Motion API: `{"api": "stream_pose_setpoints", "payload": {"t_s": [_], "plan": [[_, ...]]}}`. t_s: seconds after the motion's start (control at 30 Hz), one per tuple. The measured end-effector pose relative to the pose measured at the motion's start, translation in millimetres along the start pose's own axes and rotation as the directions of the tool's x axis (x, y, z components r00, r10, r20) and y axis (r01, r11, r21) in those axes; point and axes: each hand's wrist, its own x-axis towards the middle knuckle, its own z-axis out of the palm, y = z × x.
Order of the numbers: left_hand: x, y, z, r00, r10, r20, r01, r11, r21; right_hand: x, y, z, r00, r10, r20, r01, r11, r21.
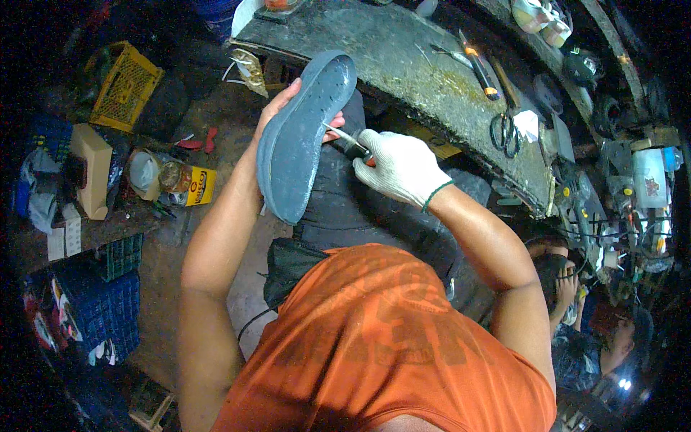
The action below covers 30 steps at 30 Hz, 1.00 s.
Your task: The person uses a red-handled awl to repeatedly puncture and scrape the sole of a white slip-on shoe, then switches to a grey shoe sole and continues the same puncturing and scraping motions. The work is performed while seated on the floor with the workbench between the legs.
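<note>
My bare left hand (pixel 270 115) grips a dark grey shoe sole (pixel 299 144) from behind. Its thumb lies on the left edge, and its fingertips show past the right edge. The sole is tilted upright over my lap, its recessed inner face toward me, with small dark marks near the upper end. My right hand (pixel 399 165), in a white knitted glove with a green cuff edge, is closed around a slim pointed metal tool (pixel 344 135). Orange and black show at the tool's handle. Its tip meets or nearly meets the sole's right edge, beside my left fingertips.
Ahead stands a worn workbench (pixel 403 61) with black-handled scissors (pixel 506 135), an orange and black cutter (pixel 480 68) and a hammer-like tool (pixel 505 83). To the left are a yellow crate (pixel 126 86), a yellow can (pixel 201 186) and a blue crate (pixel 108 309). Another person (pixel 612 338) sits at right.
</note>
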Motion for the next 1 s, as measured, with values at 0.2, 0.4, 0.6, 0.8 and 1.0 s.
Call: {"api": "stream_pose_setpoints", "payload": {"t_s": [0.2,0.4,0.6,0.8,1.0], "plan": [[-0.1,-2.8,4.8,0.996,0.055,-0.067,-0.053,0.998,0.04,-8.6,-3.5,6.6,0.997,-0.073,0.005,0.073,0.996,-0.045],[-2.2,-1.9,5.6,0.995,0.049,-0.092,-0.048,0.999,0.015,-20.1,-11.5,3.9,0.988,-0.151,-0.007,0.151,0.986,0.065],[24.0,18.0,44.4,0.998,0.064,-0.007,-0.064,0.993,-0.102,-32.7,-2.0,-25.1,0.989,0.145,-0.022,-0.123,0.902,0.413],[-1.1,-17.3,66.9,0.954,0.276,0.119,-0.27,0.961,-0.067,-43.4,32.7,-29.2,0.908,0.408,-0.091,-0.225,0.662,0.715],[-22.5,-20.4,51.2,0.947,0.32,-0.006,-0.32,0.947,0.034,-33.2,33.7,-13.8,0.938,0.339,-0.071,-0.235,0.773,0.589]]}}
